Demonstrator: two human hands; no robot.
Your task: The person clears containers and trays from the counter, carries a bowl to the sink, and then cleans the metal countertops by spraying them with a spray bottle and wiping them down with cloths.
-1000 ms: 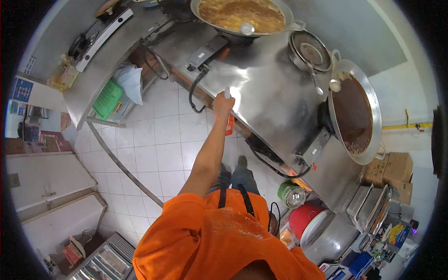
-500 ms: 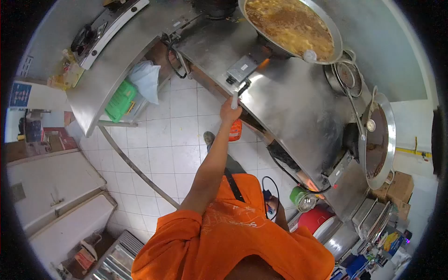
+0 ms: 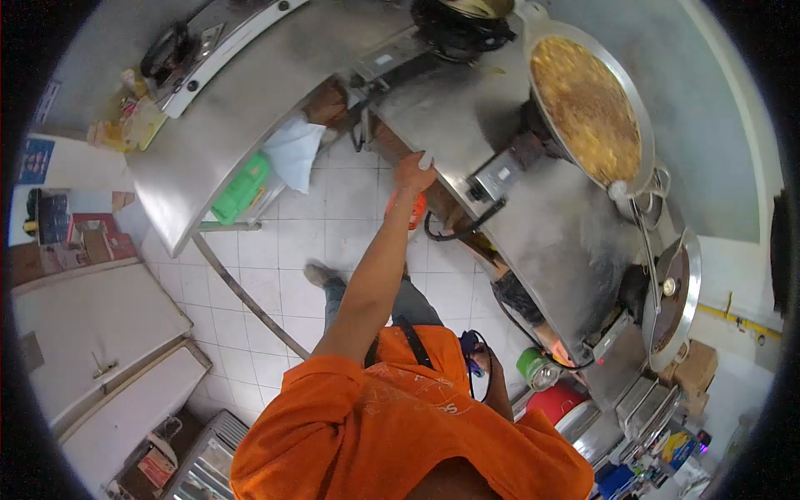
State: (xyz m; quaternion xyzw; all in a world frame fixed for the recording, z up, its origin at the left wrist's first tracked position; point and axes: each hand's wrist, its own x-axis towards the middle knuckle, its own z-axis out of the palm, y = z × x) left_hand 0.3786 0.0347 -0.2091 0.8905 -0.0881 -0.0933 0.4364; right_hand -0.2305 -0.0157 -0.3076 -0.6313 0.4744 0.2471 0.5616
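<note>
My left hand stretches forward over the counter's front edge, closed round the pale top of an orange bottle, whose body hangs below the hand. Beside it lies the steel counter with a grey control box. My right hand is low by my right hip, fingers closed around something small and dark that I cannot make out, with a black cable looping beside it. A large wok of bubbling yellow-brown food stands at the back right of the counter.
A second wok holds dark brown contents. Another steel counter runs along the left, with a green crate beneath. A grey hose crosses the tiled floor. A green container and red tub stand at lower right.
The counter and woks have shifted rightward in view, and a dark burner has come into view at the top. My left hand still grips the bottle. My feet have changed position.
</note>
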